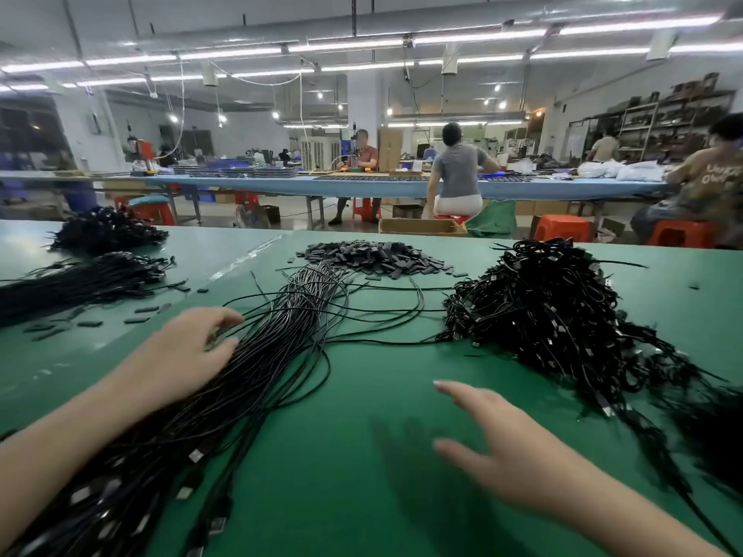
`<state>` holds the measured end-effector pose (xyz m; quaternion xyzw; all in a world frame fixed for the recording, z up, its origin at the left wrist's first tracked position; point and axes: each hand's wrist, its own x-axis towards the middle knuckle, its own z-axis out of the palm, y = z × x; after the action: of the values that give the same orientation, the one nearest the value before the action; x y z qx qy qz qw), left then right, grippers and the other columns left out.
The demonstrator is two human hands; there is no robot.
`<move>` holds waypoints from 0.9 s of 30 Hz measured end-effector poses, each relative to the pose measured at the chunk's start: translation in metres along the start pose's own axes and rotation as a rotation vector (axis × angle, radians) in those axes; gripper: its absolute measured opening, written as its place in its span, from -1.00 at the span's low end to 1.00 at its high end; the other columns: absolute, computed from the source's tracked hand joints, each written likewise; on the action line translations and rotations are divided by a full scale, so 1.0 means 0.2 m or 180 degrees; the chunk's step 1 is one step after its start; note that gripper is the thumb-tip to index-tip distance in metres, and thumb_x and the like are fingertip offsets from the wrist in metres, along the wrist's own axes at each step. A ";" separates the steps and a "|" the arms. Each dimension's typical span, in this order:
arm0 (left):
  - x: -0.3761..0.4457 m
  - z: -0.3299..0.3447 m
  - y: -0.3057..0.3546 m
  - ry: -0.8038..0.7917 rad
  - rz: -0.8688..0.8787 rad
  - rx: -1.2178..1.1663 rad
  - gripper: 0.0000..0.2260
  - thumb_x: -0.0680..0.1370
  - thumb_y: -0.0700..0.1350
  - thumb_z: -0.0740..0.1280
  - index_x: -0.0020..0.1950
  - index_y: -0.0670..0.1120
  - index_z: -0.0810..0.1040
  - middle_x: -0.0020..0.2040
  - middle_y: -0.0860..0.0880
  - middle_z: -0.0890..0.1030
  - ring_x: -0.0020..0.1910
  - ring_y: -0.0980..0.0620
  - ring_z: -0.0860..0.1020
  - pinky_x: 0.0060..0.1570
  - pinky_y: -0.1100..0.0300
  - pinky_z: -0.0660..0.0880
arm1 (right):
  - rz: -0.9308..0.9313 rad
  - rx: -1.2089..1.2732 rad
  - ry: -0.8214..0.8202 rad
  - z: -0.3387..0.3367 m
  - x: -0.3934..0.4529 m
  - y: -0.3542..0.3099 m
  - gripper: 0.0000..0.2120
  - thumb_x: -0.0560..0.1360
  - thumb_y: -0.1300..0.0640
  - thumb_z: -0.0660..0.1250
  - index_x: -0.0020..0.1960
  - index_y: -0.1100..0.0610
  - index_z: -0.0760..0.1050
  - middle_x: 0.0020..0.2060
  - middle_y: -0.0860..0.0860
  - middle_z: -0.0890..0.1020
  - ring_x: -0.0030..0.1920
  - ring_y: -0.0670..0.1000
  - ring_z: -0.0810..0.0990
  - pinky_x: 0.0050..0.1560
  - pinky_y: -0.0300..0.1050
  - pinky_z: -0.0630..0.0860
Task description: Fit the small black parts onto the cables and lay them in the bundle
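Left hand (189,347), left of centre: fingers loosely curled, resting on the cable bundle (257,355), gripping nothing discernible. Right hand (502,448), lower right: fingers spread, empty, above the green table (362,396). Bundle ran lower left to centre. Small black parts (374,257) heaped upper centre; tangled cable pile (555,311) at right.

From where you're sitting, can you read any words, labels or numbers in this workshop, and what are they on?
Pale lettering on the back of the brown T-shirt at far right: too blurred and cut off to read.
Cartons on the floor: no print I can read.
Shelves and machines at the back: too small to tell.
Cables, small black parts and the green table: no text visible.
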<state>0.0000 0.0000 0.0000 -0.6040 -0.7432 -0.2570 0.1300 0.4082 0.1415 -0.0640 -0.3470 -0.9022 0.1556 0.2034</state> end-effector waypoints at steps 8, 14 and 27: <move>0.32 0.40 -0.36 -0.1495 -0.1566 0.1223 -0.72 0.65 -0.05 0.13 0.25 -0.14 0.47 0.26 -0.15 0.53 0.21 -0.11 0.51 0.17 0.09 0.47 | 0.0441 -0.0399 0.0427 0.28 0.23 -0.02 -0.66 0.55 -0.15 0.17 0.27 -0.09 0.44 0.26 -0.18 0.47 0.21 -0.14 0.46 0.12 -0.29 0.35; 0.40 0.40 -0.49 -0.1151 -0.1552 0.1001 -0.80 0.51 0.07 0.39 0.04 0.00 0.66 0.06 -0.01 0.65 0.04 -0.03 0.58 0.01 0.19 0.50 | 0.0306 -0.0372 0.0517 0.29 0.25 -0.03 -0.72 0.52 -0.11 0.20 0.17 -0.08 0.51 0.13 -0.20 0.52 0.10 -0.15 0.50 0.09 -0.31 0.38; 0.53 0.02 -0.10 0.1783 -0.1173 -0.0358 -0.76 0.64 0.07 0.17 0.12 -0.09 0.42 -0.09 -0.08 0.60 -0.22 -0.10 0.52 -0.27 0.13 0.37 | 0.0294 -0.0303 0.0581 0.28 0.24 -0.02 -0.75 0.52 -0.10 0.21 0.14 -0.10 0.52 0.12 -0.21 0.52 0.07 -0.15 0.50 0.08 -0.28 0.40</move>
<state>-0.0429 0.0867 0.0453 -0.3716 -0.7599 -0.4727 0.2470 0.3462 0.1635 -0.0979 -0.4102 -0.8693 0.0895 0.2607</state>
